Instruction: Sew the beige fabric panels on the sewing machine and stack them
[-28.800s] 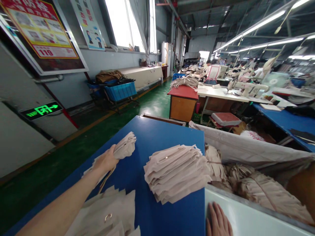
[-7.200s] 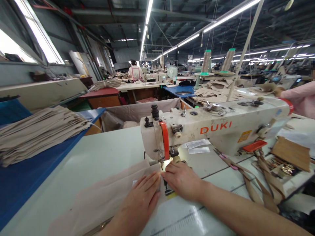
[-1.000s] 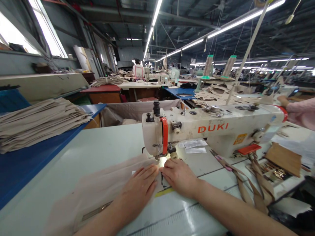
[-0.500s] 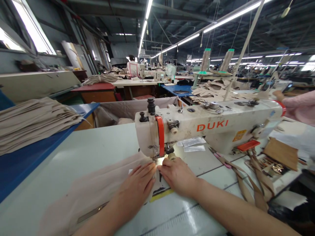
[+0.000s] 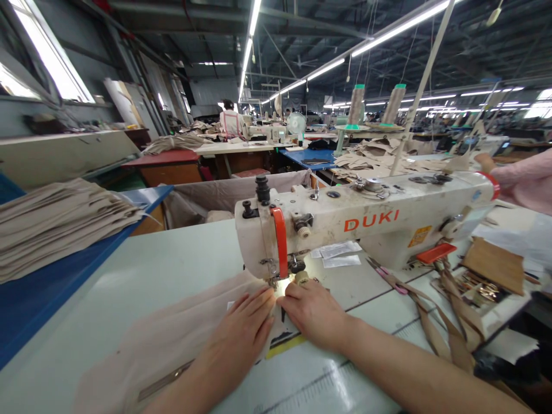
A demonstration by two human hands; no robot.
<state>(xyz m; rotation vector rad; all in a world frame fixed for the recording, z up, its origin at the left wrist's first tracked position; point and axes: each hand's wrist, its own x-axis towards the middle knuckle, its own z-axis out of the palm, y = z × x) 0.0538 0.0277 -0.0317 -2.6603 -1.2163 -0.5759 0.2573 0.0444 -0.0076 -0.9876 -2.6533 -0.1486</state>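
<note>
A pale beige fabric piece (image 5: 194, 310) lies on the sewing machine table, its far right corner at the needle area. My left hand (image 5: 241, 328) rests flat on it, fingers stretched toward the presser foot. A zipper-like strip (image 5: 166, 380) with a metal pull shows in the fabric beside my left forearm. My right hand (image 5: 313, 307) is closed, its fingers curled and their tips at the fabric's right edge; whatever they pinch is hidden. Just beyond both hands stands the white sewing machine (image 5: 336, 224) with a red lever guard (image 5: 280, 241) and a lit needle area.
Scissors (image 5: 383, 273) and fabric straps (image 5: 425, 316) lie to the right, by a tray of metal parts (image 5: 483, 287). White paper slips (image 5: 340, 260) sit behind my right hand. Stacked fabric (image 5: 64, 224) is on the blue table at left. Another person's arm (image 5: 517, 178) is at far right.
The view has shifted slightly. Both hands stay by the needle, and the fabric under my left hand has hardly moved.
</note>
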